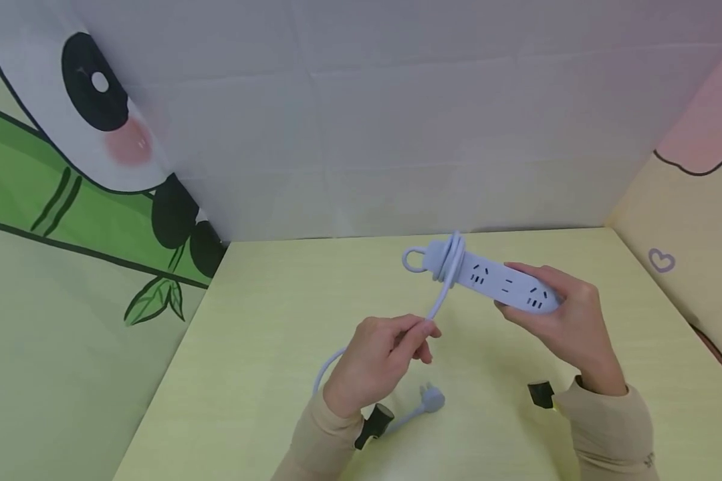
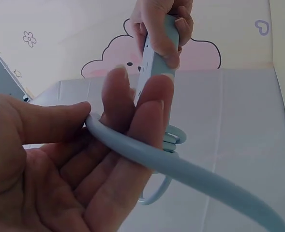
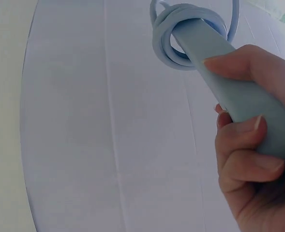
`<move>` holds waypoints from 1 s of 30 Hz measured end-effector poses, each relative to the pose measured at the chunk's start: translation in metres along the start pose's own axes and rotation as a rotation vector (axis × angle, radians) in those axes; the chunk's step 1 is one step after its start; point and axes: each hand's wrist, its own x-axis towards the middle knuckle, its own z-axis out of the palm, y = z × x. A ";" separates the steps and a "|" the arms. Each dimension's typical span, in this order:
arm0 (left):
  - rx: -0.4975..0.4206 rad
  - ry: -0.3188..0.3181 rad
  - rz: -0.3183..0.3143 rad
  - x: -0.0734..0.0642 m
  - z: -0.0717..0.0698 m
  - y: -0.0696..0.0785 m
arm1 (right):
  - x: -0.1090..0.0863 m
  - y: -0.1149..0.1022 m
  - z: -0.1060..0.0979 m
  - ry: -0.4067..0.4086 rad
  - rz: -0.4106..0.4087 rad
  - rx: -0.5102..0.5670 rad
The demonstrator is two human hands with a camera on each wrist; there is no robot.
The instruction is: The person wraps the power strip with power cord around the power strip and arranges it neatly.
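My right hand (image 1: 568,314) grips the near-right end of a white power strip (image 1: 499,284), holding it tilted above the table with its sockets showing. Several turns of the power cord (image 1: 451,260) wrap round the strip's other end, beside a loop at its tip. Below and left of the strip, my left hand (image 1: 385,361) pinches the cord between thumb and fingers; the left wrist view shows the cord (image 2: 176,164) crossing the fingers. From that hand the cord trails down to the plug (image 1: 432,399), which is near my left wrist. The right wrist view shows the strip's back (image 3: 248,101).
A pale yellow tabletop (image 1: 253,294) spreads under both hands. Behind it stands a grey-white sheet (image 1: 397,133), with a printed cartoon panel (image 1: 66,220) at left and a cream and pink one (image 1: 686,220) at right. Small black devices sit at both wrists.
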 end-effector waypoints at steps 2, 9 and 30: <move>-0.022 -0.011 -0.010 0.000 -0.001 0.000 | 0.000 -0.002 0.000 0.000 0.011 0.013; -0.069 -0.064 -0.031 0.000 -0.007 0.000 | 0.000 -0.007 0.001 0.004 0.040 0.034; -0.179 -0.154 -0.056 -0.002 -0.016 -0.003 | -0.001 -0.016 0.005 0.029 0.066 0.077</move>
